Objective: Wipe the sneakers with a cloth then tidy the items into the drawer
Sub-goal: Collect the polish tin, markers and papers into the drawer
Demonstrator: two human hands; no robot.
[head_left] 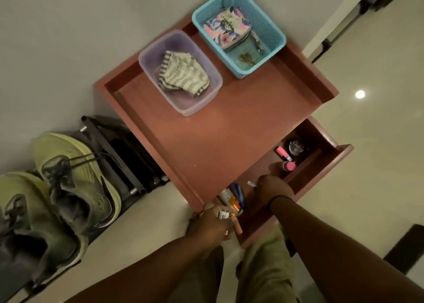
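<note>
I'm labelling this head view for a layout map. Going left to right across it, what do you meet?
Green sneakers → black rack → clear tub holding the striped cloth → blue basket → shoe polish tin in the open drawer.

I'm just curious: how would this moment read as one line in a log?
phase: tidying | left hand: holds small items at drawer edge | right hand: inside open drawer | cloth: in tub | sneakers: on rack

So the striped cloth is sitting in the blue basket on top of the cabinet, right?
Not quite. The head view shows the striped cloth in the clear plastic tub on top of the cabinet; the blue basket beside it holds a floral pouch.
</note>
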